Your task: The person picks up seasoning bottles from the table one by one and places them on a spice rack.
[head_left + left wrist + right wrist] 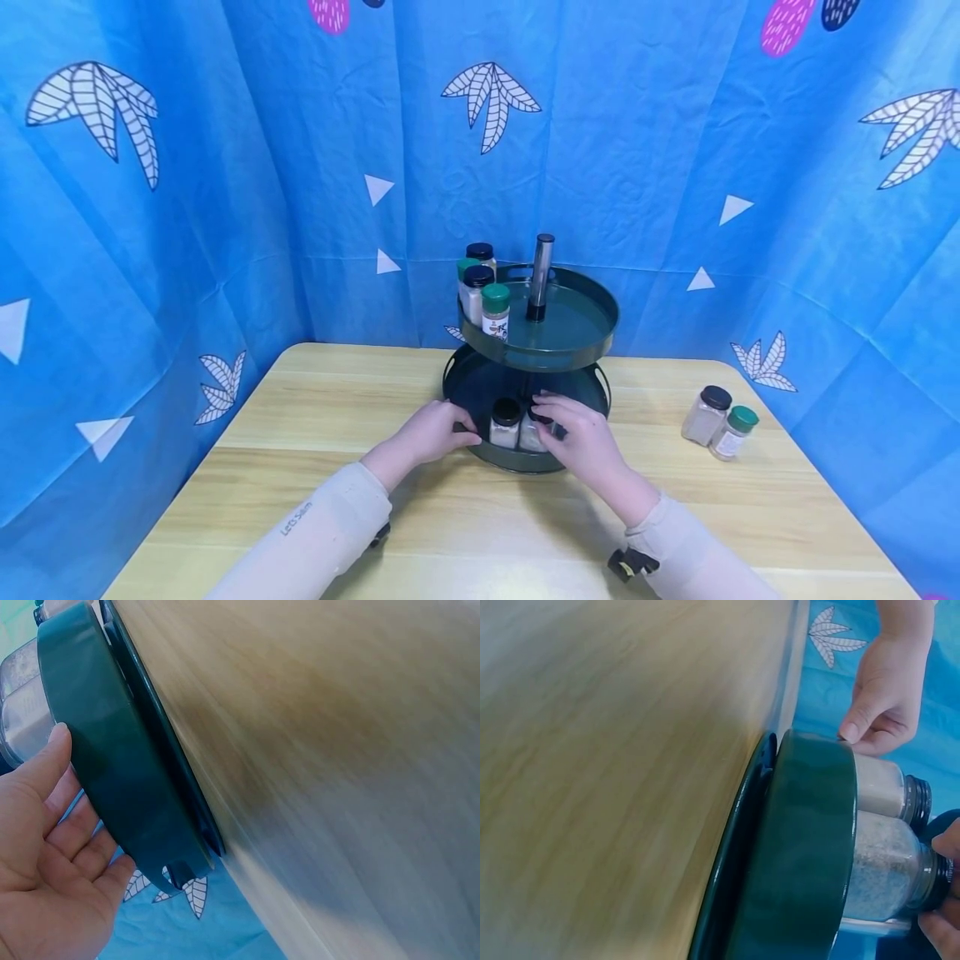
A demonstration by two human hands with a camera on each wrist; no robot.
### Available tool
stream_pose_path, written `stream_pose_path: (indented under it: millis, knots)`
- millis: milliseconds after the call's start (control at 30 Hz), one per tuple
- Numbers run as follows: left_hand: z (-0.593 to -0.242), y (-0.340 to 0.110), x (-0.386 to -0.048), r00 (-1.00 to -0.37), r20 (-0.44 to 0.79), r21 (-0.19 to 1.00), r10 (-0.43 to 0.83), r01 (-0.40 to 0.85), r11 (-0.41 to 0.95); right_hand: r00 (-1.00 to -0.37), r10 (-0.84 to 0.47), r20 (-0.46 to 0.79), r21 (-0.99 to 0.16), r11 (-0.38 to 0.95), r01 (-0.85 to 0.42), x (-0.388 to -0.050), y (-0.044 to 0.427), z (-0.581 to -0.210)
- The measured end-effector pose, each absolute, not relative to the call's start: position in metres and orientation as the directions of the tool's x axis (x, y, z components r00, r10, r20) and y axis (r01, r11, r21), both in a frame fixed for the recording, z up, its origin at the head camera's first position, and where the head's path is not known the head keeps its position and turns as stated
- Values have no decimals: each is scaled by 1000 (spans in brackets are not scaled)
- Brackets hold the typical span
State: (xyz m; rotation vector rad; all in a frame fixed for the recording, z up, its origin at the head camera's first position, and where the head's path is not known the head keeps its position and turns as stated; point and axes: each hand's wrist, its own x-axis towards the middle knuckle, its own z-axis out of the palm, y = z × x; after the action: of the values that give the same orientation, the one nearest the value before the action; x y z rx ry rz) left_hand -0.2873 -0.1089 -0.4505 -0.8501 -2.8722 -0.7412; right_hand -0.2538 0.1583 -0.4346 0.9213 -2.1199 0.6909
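A dark green two-tier rotating spice rack (517,461) stands on the table. My right hand (581,433) holds a clear jar of pale contents (881,862) by its black cap, thumb and fingers on opposite sides. That jar is inside the lower tray, at its front. Just left of it stands another black-capped jar (505,427). At the tray's left front, my left hand (435,431) pinches the lower rim between thumb and fingers; the left wrist view shows the thumb on the rim's edge. Both jars' bases are hidden by the tray wall.
Several jars with black and green caps, among them a labelled green-capped one (495,312), stand at the left of the upper tray (577,312). A metal post (540,275) rises from its centre. On the table's right are a black-capped jar (706,417) and a green-capped jar (732,435).
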Motion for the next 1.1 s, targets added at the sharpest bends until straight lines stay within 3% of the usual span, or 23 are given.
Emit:
stream_pose_path:
  millis: [1100]
  knots:
    - [-450,-109,-287,-855,173,445,488,510,736,-547,-415,727,-182,652,-736,-237,171,-413]
